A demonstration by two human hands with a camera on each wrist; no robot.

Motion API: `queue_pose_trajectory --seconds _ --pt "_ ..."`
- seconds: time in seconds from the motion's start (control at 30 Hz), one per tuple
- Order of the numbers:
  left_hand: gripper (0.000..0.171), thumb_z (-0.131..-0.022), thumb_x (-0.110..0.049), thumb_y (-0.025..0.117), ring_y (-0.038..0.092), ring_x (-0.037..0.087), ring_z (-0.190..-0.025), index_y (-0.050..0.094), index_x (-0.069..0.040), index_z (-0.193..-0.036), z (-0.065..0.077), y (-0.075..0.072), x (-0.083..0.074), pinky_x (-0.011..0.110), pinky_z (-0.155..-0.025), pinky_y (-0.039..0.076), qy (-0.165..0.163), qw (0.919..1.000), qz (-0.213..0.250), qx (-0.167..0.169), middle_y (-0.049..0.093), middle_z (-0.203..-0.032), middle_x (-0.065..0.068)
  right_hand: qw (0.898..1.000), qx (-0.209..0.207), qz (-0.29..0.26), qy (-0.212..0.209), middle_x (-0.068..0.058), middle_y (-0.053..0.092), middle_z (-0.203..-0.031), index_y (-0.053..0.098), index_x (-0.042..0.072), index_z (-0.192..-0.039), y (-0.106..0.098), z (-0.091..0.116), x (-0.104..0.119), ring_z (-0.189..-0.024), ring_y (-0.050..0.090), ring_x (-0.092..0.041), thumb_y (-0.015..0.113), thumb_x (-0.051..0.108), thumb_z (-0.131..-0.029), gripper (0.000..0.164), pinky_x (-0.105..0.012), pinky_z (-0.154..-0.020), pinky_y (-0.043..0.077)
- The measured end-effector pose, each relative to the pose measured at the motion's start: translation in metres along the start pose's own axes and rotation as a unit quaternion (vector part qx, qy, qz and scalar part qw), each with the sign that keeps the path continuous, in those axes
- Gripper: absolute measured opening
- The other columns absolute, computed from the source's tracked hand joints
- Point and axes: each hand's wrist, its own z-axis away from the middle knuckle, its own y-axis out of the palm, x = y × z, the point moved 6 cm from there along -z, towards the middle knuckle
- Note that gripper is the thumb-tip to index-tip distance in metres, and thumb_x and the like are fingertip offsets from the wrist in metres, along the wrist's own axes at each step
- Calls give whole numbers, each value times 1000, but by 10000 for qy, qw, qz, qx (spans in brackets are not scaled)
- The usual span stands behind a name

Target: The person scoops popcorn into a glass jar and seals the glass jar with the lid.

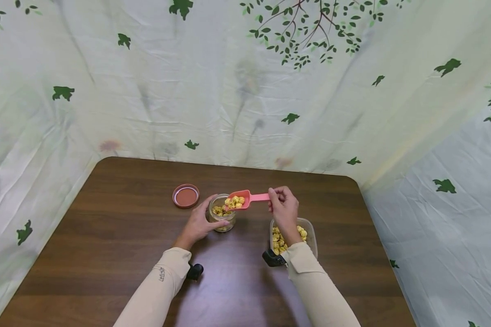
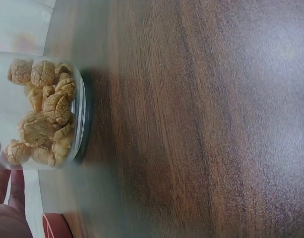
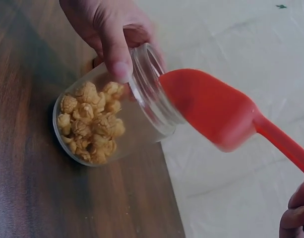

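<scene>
Glass jar (image 1: 222, 219), fragile and slick, stood at table centre; your left hand (image 1: 198, 223) wrapped its side. At its 2 o'clock, your right hand (image 1: 284, 210) pinched the loaded scoop (image 1: 245, 199) by its handle

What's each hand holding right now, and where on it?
Left hand grips the glass jar round its side, thumb near the rim. Right hand pinches the red scoop by the end of its handle, bowl loaded over the jar mouth.

Soft even light, faint shadows (wrist views blurred), mild tabletop glare
</scene>
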Motion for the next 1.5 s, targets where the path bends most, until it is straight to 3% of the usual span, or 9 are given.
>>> queue_pose_trajectory --seconds 0.17,0.5,0.73,0.87,1.03,1.17,1.27,1.5 --pt "92 -66 -23 90 48 37 -123 42 -6 -143 0 0 0 51 -106 36 36 10000 9 -12 52 -134 23 9992 -69 155 -372 -34 56 -71 58 -10 -91 2 4 23 -50 49 -13 59 6 -95 16 -15 -46 41" --pt "92 -65 -22 91 49 35 -121 42 -7 -143 -1 0 2 49 -105 37 24 10000 25 -23 53 -133 22 9988 -81 169 -463 -33 57 -70 59 -10 -90 1 4 23 -51 51 -21 59 6 -95 17 -16 -46 42" --pt "94 -64 -24 91 49 34 -122 43 -8 -143 -1 0 1 49 -105 37 50 9999 -126 -55 53 -134 21 9990 16 89 -436 -30 62 -72 59 -11 -93 -4 4 18 -59 61 -43 58 7 -96 18 -41 -52 56" --pt "97 -65 -28 90 47 37 -125 41 -3 -144 -1 -1 -1 52 -106 37 213 9985 -494 -74 51 -136 23 9991 22 -88 -413 -32 62 -74 57 -13 -94 -10 3 12 -60 62 -45 56 6 -97 19 -42 -53 57" --pt "102 -66 -30 90 41 40 -131 34 0 -147 0 -1 -2 54 -108 33 311 9971 -688 -48 44 -143 25 9992 0 -287 -271 -37 60 -78 56 -13 -96 -19 2 6 -59 64 -37 56 7 -97 20 -41 -55 57" --pt "103 -67 -31 88 36 38 -135 31 -2 -149 0 -2 -2 54 -110 29 296 9970 -711 -17 38 -148 22 9991 -79 -361 -189 -38 60 -80 55 -14 -97 -27 2 3 -58 64 -30 55 6 -98 20 -33 -54 57" --pt "102 -69 -32 87 32 37 -138 31 -5 -149 0 -3 -6 55 -111 27 272 9975 -644 -60 35 -150 20 9990 -160 -406 -131 -40 59 -80 55 -15 -97 -34 1 2 -57 63 -29 54 6 -98 21 -35 -55 57" --pt "99 -71 -33 85 27 33 -141 30 -11 -151 -2 -3 -22 53 -113 24 305 9978 -573 -99 30 -154 16 9990 -377 -234 50 -32 60 -76 55 -13 -99 -55 0 -7 -56 61 -24 53 8 -99 22 -32 -55 56"
